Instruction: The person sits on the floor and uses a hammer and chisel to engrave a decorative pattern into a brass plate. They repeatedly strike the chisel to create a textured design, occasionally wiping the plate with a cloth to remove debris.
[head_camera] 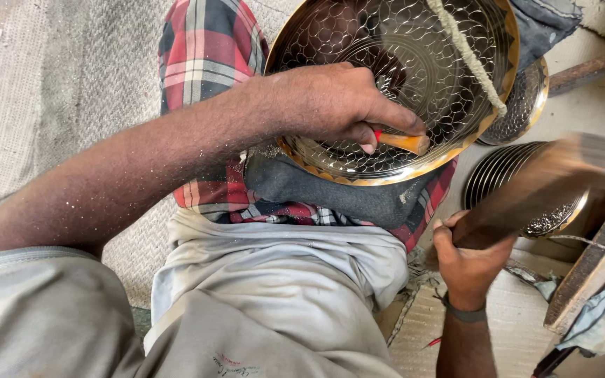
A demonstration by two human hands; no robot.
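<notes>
A round brass plate (414, 63) with an engraved scale-and-circle pattern rests tilted on my lap, over a dark cloth (337, 192). My left hand (330, 101) lies on the plate's near rim and grips a small chisel (404, 142) with an orange shaft, its tip against the engraved surface. My right hand (467, 262) is at the lower right, closed around the handle of a wooden mallet (547, 178), which is blurred with motion and raised to the right of the plate. A twisted cord (467, 52) runs across the plate's upper right.
A stack of similar engraved metal plates (509, 175) stands on edge to the right, with another plate (523, 105) behind the one worked on. Wooden planks (589, 280) and cloth scraps lie at the far right. A woven mat (57, 84) covers the floor at left.
</notes>
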